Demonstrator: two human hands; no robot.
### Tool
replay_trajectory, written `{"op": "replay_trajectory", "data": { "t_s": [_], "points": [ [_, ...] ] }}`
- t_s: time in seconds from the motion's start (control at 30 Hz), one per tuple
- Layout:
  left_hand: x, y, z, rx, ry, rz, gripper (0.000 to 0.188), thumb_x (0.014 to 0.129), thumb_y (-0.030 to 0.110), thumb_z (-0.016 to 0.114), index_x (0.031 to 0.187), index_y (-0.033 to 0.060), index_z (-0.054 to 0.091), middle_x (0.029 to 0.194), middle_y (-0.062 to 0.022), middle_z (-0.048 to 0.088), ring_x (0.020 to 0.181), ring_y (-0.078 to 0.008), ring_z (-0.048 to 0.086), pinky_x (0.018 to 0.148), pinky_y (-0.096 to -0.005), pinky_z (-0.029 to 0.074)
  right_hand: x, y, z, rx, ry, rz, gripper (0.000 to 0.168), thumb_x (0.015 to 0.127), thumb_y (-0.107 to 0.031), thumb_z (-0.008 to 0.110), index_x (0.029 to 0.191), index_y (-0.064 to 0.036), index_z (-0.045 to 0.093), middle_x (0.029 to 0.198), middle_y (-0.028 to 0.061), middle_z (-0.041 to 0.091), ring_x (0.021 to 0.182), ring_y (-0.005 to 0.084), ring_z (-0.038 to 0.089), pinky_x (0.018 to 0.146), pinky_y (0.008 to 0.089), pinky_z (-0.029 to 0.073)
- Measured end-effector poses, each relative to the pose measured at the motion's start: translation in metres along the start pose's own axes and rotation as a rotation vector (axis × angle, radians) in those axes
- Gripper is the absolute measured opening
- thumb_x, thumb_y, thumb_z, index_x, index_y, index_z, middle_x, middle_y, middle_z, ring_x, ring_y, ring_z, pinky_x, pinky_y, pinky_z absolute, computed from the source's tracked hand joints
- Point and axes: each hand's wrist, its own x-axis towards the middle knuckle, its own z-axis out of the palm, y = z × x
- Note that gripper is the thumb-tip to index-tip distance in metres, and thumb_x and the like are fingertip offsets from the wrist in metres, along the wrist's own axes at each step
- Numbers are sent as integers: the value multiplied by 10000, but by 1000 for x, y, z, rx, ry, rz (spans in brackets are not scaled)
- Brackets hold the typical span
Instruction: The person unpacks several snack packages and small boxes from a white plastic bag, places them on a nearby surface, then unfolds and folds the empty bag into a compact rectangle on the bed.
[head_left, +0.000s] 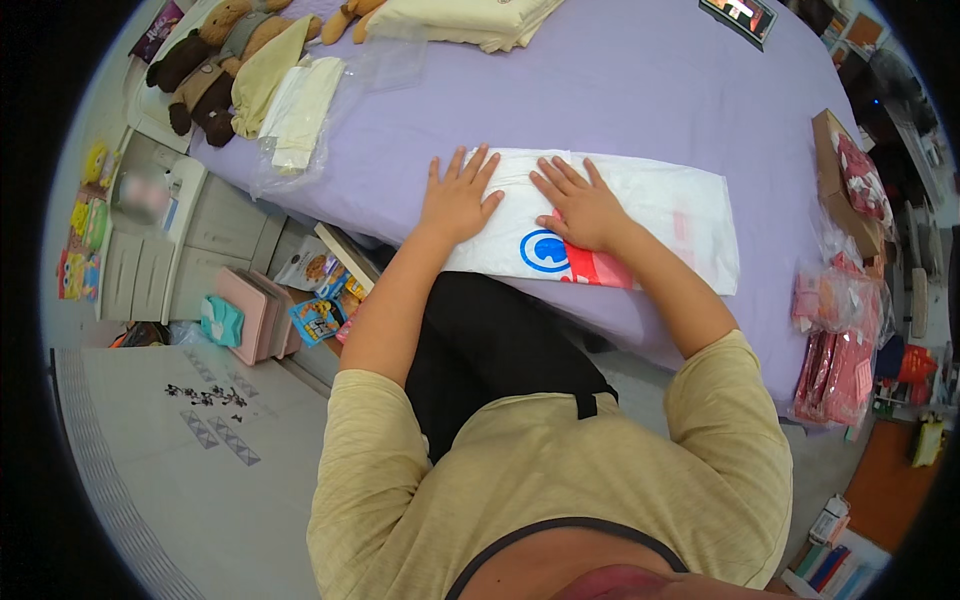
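A white plastic bag (660, 187) with a blue and red print lies flat, folded to a long strip, on the lilac bed sheet (600, 97) before me. My left hand (460, 199) rests palm down on the bag's left end, fingers spread, some fingertips at its far edge. Palm down on the middle of the bag, just above the red print, is my right hand (581, 202), its fingers apart too. Neither hand grips anything. The bag's right part extends past my right forearm.
At the far left lie teddy bears (206, 90), folded white cloth (304, 112) and clear plastic wrapping (390, 56). Folded cream fabric (465, 19) is at the back, a tablet-like device (739, 19) at the back right. Pink plastic-wrapped packs (836, 367) and a cardboard box (832, 172) line the right edge.
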Motion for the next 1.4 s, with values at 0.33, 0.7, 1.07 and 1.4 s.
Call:
{"op": "replay_trajectory", "data": {
  "t_s": [0.33, 0.7, 1.07, 1.4],
  "points": [
    [-38, 60, -77, -165, -165, 419, 938, 727, 484, 683, 1438, 58, 243, 1486, -144, 259, 1382, -318, 226, 1092, -577, 137, -4, -2, -9, 39, -91, 28, 678, 895, -430, 457, 1466, -159, 212, 1526, 84, 197, 1409, 255, 176, 1121, 528, 121],
    [-58, 65, -75, -178, -251, 500, 427, 896, 189, 516, 1294, 41, 470, 1386, -180, 409, 1319, -304, 351, 1075, -482, 270, -12, 0, -23, 99, -268, -55, 637, 943, -450, 379, 1466, -127, 207, 1531, 111, 162, 1415, 274, 148, 1114, 524, 152],
    [58, 9, -81, -807, -816, 181, 415, 985, 344, 402, 1214, 38, 562, 1181, -124, 598, 1053, -211, 537, 952, -311, 389, 15, 49, -75, 827, -597, -22, 491, 986, -349, 344, 1415, -111, 358, 1463, 116, 326, 1350, 259, 305, 1102, 386, 243],
    [59, 4, -89, -791, -845, 103, 436, 970, 386, 422, 1182, 44, 589, 1173, -94, 610, 1060, -198, 538, 960, -309, 384, -177, 117, -132, 524, 6, 232, 692, 737, -89, 613, 1389, -73, 384, 1439, 137, 372, 1362, 290, 297, 1125, 391, 212]
  ]
}}
